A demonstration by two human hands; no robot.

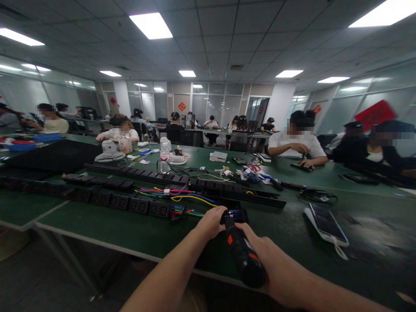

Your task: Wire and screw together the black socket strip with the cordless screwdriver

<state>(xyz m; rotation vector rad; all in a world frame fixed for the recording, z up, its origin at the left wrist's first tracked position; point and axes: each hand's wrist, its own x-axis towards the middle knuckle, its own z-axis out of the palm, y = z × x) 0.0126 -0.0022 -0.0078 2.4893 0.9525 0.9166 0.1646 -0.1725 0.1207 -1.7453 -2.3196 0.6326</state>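
My right hand (271,255) is wrapped round a black cordless screwdriver (242,253) with orange marks. Its front end points away from me, at a small black part (240,215) on the table. My left hand (212,222) is closed on the left side of that part, with the fingertips partly hidden. The screwdriver's tip is too dark to make out. Left of my left hand lies a black strip of power sockets (130,204), with coloured wires (191,200) running out of it towards the part.
Behind lies a long black socket rail (182,180). A water bottle (164,158) and a small white fan (110,151) stand further back. A phone (328,223) with a white cable lies at right, near a coiled black cable (320,197). Co-workers sit across the table.
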